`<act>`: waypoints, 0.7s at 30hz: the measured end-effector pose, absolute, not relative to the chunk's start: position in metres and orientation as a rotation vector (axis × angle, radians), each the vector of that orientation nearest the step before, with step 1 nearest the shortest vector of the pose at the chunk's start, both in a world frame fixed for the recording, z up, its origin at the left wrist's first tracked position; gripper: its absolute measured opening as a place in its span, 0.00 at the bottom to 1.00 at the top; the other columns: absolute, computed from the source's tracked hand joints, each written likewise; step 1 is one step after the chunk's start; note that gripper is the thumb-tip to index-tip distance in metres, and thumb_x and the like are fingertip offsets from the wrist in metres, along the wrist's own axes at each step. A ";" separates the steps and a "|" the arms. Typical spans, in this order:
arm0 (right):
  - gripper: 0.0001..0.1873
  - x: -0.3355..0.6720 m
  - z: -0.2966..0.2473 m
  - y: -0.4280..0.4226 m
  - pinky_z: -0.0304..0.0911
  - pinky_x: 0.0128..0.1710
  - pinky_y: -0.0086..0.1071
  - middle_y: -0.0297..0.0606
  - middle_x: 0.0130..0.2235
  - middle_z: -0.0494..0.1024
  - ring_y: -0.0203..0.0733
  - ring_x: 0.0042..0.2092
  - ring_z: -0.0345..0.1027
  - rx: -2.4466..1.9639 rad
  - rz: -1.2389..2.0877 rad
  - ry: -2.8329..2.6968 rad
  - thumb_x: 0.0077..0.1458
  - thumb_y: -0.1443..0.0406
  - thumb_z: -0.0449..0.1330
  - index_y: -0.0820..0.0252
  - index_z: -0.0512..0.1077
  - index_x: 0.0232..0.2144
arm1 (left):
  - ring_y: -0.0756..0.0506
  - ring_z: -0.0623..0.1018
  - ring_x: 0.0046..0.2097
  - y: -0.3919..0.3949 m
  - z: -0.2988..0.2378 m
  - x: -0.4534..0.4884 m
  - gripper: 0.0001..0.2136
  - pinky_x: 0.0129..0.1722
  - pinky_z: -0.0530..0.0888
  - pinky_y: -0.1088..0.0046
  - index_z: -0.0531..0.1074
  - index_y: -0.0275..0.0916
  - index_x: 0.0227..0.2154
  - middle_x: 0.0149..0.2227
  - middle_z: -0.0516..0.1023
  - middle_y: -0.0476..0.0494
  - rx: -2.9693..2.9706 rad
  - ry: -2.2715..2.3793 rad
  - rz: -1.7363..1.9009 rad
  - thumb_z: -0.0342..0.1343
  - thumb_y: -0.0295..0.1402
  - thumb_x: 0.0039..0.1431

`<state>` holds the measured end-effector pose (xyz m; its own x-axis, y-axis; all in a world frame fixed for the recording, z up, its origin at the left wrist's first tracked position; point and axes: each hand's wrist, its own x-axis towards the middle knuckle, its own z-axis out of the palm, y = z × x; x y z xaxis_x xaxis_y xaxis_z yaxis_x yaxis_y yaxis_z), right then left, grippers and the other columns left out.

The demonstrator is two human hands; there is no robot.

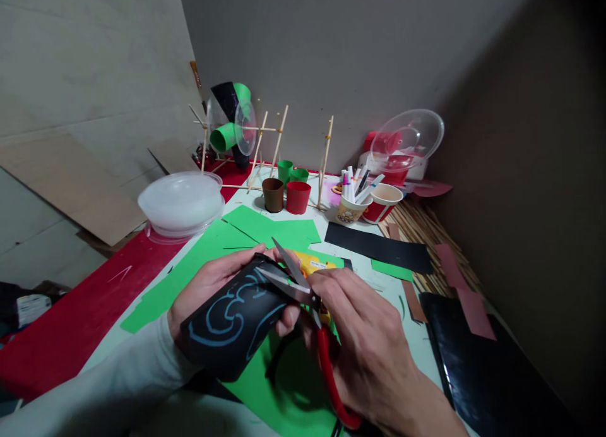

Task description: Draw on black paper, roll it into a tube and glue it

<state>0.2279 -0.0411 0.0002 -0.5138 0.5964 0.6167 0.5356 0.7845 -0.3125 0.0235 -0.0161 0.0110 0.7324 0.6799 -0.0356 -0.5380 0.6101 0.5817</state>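
My left hand is closed round a curled piece of black paper with a light blue outline drawn on it. My right hand grips red-handled scissors. Their blades are apart at the black paper's upper edge. Both hands are held over green paper sheets on the table. A yellow object lies just behind the scissors, partly hidden.
Stacked clear plastic bowls stand at the left. Brown, red and green cups sit by a wooden stick frame. Paper cups of markers, a black strip, bamboo sticks and a black sheet are at the right.
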 end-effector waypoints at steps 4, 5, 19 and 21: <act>0.12 0.227 -0.001 -0.040 0.64 0.35 0.35 0.41 0.36 0.74 0.44 0.36 0.66 -0.818 0.094 -2.227 0.54 0.76 0.55 0.63 0.69 0.41 | 0.46 0.83 0.33 -0.016 0.007 0.025 0.20 0.37 0.76 0.76 0.73 0.29 0.45 0.32 0.83 0.36 0.546 0.248 0.715 0.39 0.38 0.74; 0.12 0.227 -0.001 -0.040 0.64 0.35 0.35 0.41 0.36 0.74 0.44 0.36 0.66 -0.809 0.083 -2.225 0.54 0.76 0.55 0.63 0.70 0.40 | 0.46 0.83 0.33 -0.015 0.005 0.025 0.20 0.37 0.77 0.75 0.74 0.30 0.45 0.32 0.83 0.36 0.541 0.235 0.714 0.40 0.38 0.74; 0.07 0.229 0.000 -0.040 0.59 0.31 0.34 0.39 0.32 0.73 0.43 0.33 0.64 -0.801 -0.016 -2.237 0.58 0.75 0.54 0.63 0.70 0.36 | 0.43 0.84 0.35 -0.012 0.001 0.023 0.15 0.37 0.78 0.73 0.75 0.31 0.45 0.37 0.84 0.36 0.530 0.191 0.752 0.48 0.37 0.71; 0.08 0.229 0.001 -0.040 0.59 0.31 0.33 0.40 0.31 0.73 0.43 0.32 0.65 -0.794 -0.039 -2.241 0.58 0.76 0.53 0.63 0.70 0.35 | 0.43 0.85 0.35 -0.011 0.001 0.023 0.15 0.37 0.79 0.72 0.75 0.30 0.45 0.37 0.84 0.35 0.532 0.202 0.756 0.51 0.37 0.69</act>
<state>0.2289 -0.0401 0.0007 -0.5304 0.5306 0.6611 0.5534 0.8075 -0.2041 0.0232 -0.0109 0.0009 0.7159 0.6980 0.0133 -0.5983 0.6036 0.5270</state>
